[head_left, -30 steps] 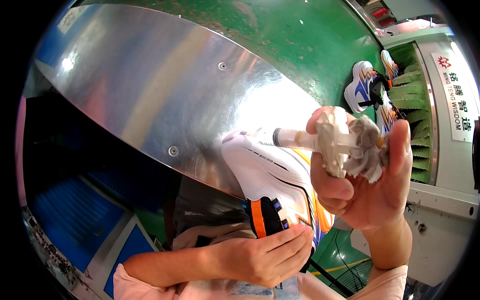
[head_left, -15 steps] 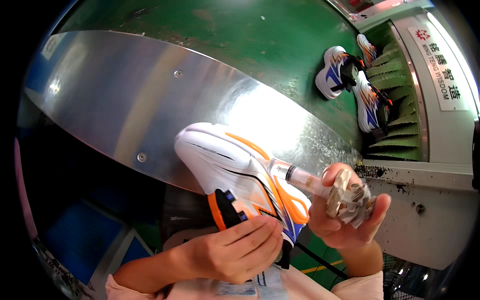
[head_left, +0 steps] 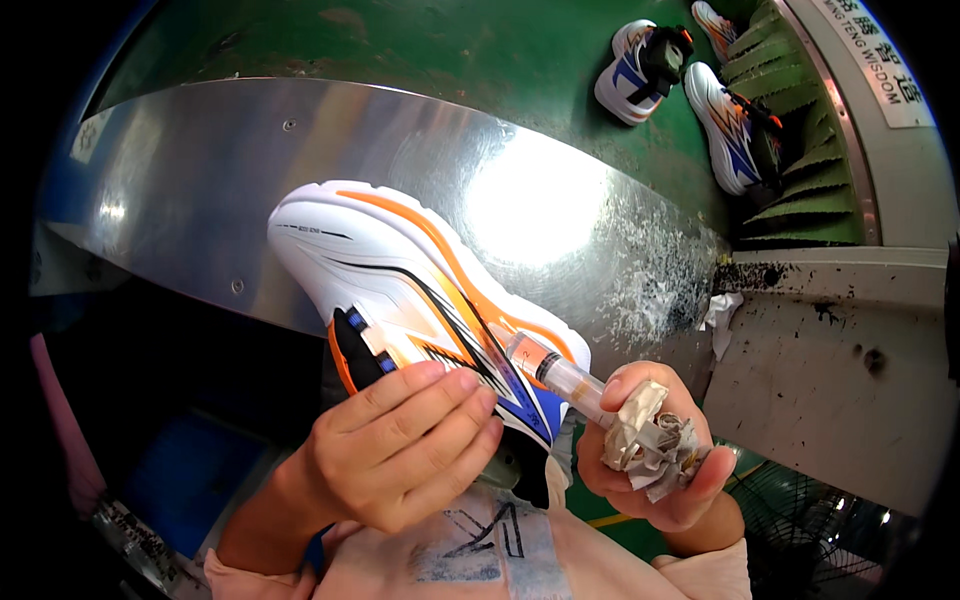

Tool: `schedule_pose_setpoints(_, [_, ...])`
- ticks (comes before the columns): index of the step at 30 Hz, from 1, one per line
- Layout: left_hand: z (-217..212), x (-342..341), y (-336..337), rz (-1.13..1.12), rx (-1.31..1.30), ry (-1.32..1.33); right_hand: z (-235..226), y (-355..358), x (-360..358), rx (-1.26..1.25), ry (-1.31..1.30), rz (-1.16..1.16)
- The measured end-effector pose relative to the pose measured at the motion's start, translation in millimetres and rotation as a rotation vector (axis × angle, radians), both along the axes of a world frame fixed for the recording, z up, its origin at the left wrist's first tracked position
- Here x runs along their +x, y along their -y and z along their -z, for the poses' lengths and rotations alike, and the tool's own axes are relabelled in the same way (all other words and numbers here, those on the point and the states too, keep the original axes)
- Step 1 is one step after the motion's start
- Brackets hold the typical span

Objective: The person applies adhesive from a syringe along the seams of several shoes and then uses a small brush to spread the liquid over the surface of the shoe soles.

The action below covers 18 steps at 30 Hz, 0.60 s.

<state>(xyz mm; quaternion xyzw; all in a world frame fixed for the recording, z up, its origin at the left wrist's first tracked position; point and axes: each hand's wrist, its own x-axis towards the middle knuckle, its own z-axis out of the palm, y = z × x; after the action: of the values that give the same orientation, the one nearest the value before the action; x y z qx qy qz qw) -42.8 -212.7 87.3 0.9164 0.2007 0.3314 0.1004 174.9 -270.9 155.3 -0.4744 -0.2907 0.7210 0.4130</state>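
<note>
A white running shoe (head_left: 400, 265) with orange, black and blue markings lies tilted in front of me, its sole edge facing away. My left hand (head_left: 405, 440) grips it by the collar and upper, thumb hidden. In my right hand (head_left: 650, 445) is a clear plastic syringe (head_left: 570, 380) with a black plunger seal, its tip at the seam between the shoe's upper and its orange-striped midsole, near the heel. Whether the tip touches the seam I cannot tell. Crumpled, dirty tape or paper (head_left: 650, 440) wraps the syringe's rear end, within my fingers.
A shiny metal ledge (head_left: 240, 200) runs behind the shoe, with whitish residue at its right end. Beyond it, a green conveyor belt (head_left: 430, 50) carries more shoes (head_left: 640, 75) beside a green strip curtain (head_left: 810, 130). A white scrap (head_left: 720, 318) hangs by the machine's wall.
The shoe and both hands have shifted left in view. The syringe tip has moved along the seam from the midfoot toward the heel. Both hands keep their grips.
</note>
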Motion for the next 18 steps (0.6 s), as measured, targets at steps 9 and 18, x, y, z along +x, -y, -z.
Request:
schedule_pose_setpoints(9, [-10,8,-3,-0.003,-0.005,-0.088,21,39,34,0.026,-0.209,0.059])
schedule_pose_setpoints(18, [-28,24,-16,0.026,-0.008,-0.194,59,58,62,0.142,-0.364,0.111])
